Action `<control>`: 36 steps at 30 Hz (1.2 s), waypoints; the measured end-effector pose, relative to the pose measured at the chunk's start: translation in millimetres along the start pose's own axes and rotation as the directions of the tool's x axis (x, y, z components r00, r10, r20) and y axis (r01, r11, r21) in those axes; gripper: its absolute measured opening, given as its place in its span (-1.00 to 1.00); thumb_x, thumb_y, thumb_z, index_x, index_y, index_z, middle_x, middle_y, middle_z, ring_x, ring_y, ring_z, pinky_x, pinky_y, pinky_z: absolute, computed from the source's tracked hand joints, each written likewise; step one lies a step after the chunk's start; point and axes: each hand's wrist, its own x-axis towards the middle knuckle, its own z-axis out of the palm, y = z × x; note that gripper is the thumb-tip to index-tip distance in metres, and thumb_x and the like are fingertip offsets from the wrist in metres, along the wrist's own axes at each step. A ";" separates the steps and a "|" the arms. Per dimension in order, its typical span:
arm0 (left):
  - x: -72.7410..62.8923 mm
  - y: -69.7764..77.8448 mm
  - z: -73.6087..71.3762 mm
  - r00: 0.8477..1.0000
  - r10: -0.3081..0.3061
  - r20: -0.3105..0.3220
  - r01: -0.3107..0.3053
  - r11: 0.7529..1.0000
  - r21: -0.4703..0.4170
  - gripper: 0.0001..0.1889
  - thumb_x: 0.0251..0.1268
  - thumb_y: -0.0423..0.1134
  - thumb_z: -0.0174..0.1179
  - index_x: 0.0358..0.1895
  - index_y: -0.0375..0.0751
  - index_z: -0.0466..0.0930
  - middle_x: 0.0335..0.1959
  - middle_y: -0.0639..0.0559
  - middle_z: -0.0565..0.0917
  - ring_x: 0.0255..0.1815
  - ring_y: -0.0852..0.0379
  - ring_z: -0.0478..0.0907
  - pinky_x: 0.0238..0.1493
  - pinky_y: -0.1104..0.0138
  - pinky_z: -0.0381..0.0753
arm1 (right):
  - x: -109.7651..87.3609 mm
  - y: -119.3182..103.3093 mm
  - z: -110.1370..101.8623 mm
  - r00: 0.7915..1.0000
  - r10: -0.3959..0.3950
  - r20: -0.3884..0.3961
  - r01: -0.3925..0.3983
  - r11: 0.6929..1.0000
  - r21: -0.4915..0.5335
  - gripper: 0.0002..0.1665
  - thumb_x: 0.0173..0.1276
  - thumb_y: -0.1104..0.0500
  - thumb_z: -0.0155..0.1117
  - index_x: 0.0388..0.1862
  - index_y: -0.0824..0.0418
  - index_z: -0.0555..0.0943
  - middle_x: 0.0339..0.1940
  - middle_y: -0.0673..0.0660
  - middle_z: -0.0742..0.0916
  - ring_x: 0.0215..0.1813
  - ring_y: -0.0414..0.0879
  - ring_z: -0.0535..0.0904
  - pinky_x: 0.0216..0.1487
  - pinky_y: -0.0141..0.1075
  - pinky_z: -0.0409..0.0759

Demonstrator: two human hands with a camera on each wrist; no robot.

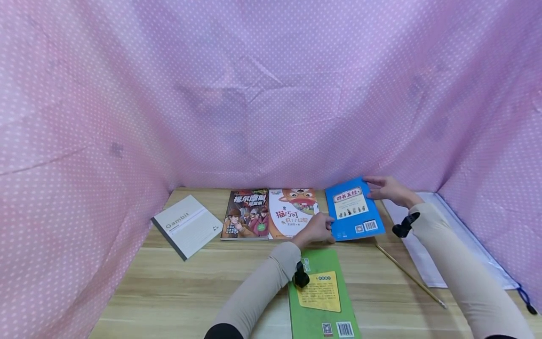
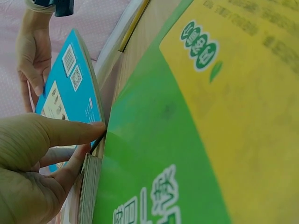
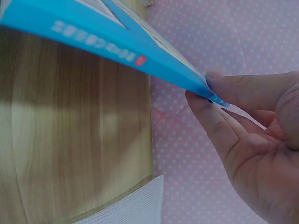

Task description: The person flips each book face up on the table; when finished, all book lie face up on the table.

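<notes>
A blue book (image 1: 354, 225) with a barcode on its cover is tilted up off the table at the back right. My right hand (image 1: 390, 190) pinches its upper right corner; in the right wrist view, thumb and fingers (image 3: 210, 112) sit on opposite sides of the blue cover. At its lower left corner, my left hand (image 1: 316, 229) pinches the edge, thumb and fingers (image 2: 77, 133) meeting there in the left wrist view. Left of it lies a white book with a cartoon cover (image 1: 283, 223), partly behind my left hand. A green book (image 1: 311, 263) lies below my left wrist.
A comic-style book (image 1: 250, 226) lies beside the white one, and a Gambit notebook (image 1: 186, 228) lies askew at far left. A pencil (image 1: 408, 273) and a white mesh pouch (image 1: 427, 263) are on the right. Pink dotted cloth (image 1: 271, 117) hangs behind the table.
</notes>
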 end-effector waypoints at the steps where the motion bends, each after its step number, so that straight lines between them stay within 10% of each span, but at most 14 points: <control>1: 0.2 -0.3 0.1 1.000 -0.002 0.001 0.002 1.000 -0.002 -0.31 0.10 -0.40 0.51 0.38 -0.24 0.52 -0.05 0.04 0.63 -0.16 0.29 0.44 -0.07 0.48 0.57 | -0.4 -0.9 0.1 1.000 -0.004 0.000 0.004 1.000 -0.002 -0.11 0.46 0.22 0.26 0.65 0.27 0.09 0.62 0.51 0.14 0.59 0.55 -0.02 0.46 0.47 0.12; 12: 0.7 -1.5 1.0 1.000 -0.023 -0.006 0.023 0.999 -0.039 -0.30 0.10 -0.39 0.51 0.39 -0.21 0.52 -0.05 0.06 0.59 -0.14 0.26 0.43 -0.10 0.48 0.55 | -6.1 -10.6 4.8 0.998 -0.058 -0.003 0.059 0.998 0.038 -0.15 0.50 0.22 0.24 0.65 0.26 0.11 0.59 0.50 0.24 0.52 0.43 0.29 0.38 0.15 0.50; 36: -5.6 -1.5 2.6 0.999 -0.049 -0.015 0.045 0.979 -0.198 -0.26 0.09 -0.42 0.50 0.41 -0.28 0.46 0.08 -0.05 0.67 0.05 0.16 0.58 0.23 0.28 0.64 | -11.7 -33.6 22.1 0.986 -0.167 0.016 0.161 0.968 0.195 -0.18 0.55 0.14 0.20 0.63 0.34 0.11 0.55 0.51 0.31 0.48 0.41 0.35 0.25 -0.08 0.66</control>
